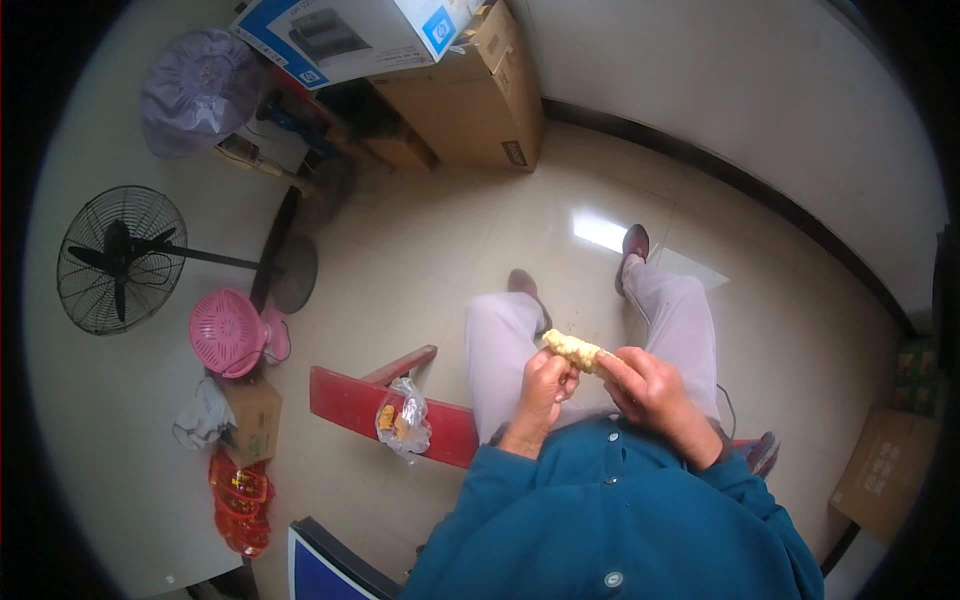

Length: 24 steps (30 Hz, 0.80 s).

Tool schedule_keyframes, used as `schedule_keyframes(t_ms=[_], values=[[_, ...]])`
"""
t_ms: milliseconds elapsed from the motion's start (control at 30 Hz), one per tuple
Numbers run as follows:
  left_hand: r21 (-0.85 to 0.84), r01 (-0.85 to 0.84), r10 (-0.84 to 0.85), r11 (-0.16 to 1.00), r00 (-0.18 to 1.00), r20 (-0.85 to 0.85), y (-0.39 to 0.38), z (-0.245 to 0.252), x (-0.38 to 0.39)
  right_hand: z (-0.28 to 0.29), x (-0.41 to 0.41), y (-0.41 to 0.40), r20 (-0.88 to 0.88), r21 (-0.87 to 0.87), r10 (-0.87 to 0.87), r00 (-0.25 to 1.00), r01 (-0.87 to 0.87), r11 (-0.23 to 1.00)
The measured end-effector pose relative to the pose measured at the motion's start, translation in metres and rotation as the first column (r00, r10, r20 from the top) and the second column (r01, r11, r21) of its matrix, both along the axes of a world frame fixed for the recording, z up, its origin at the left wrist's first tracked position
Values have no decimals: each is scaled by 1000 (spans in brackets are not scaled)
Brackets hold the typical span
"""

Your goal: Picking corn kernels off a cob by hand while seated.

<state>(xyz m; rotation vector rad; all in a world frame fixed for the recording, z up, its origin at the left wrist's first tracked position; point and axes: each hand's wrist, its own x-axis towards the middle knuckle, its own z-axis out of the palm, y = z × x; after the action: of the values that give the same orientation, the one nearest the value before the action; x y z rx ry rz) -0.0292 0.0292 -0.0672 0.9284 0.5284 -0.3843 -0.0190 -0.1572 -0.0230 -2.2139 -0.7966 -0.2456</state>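
Observation:
A pale yellow corn cob (pixel 571 349) is held slantwise above my lap, its far end pointing up and left. My right hand (pixel 651 386) grips its near end, with the fingers laid along it. The curled fingers and thumb of my left hand (pixel 545 384) press against the underside near the other end. What lies between those fingertips is hidden. To the left, a clear plastic bag (pixel 412 420) with yellow-orange pieces inside rests on a red wooden bench (pixel 349 397), on which I sit.
A black standing fan (pixel 120 259), a pink fan (pixel 229 332), a carton (pixel 253 420) and red decorations (pixel 241 502) line the left wall. Ahead stand a large carton (pixel 465 105) and a printer box (pixel 352 37). Another carton (pixel 885 472) is at right, a screen (pixel 322 566) at lower left.

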Motion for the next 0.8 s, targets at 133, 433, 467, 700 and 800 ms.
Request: schedule_keyframes(t_ms=[133, 433, 467, 700, 800], values=[[33, -33, 33, 999, 999, 3, -1, 3, 0, -1, -1, 0, -96, 58, -7, 995, 13, 998], [-59, -4, 7, 998, 999, 51, 7, 8, 4, -7, 0, -5, -222, 178, 9, 975, 31, 984], [-59, -5, 8, 998, 999, 51, 9, 7, 4, -7, 0, -5, -222, 178, 10, 975, 30, 984], [-93, 28, -23, 995, 998, 51, 12, 5, 4, -2, 1, -3, -140, 105, -1, 990, 15, 994], [-98, 35, -32, 995, 999, 38, 11, 2, 3, -1, 2, -1, -52, 65, -8, 999, 11, 998]])
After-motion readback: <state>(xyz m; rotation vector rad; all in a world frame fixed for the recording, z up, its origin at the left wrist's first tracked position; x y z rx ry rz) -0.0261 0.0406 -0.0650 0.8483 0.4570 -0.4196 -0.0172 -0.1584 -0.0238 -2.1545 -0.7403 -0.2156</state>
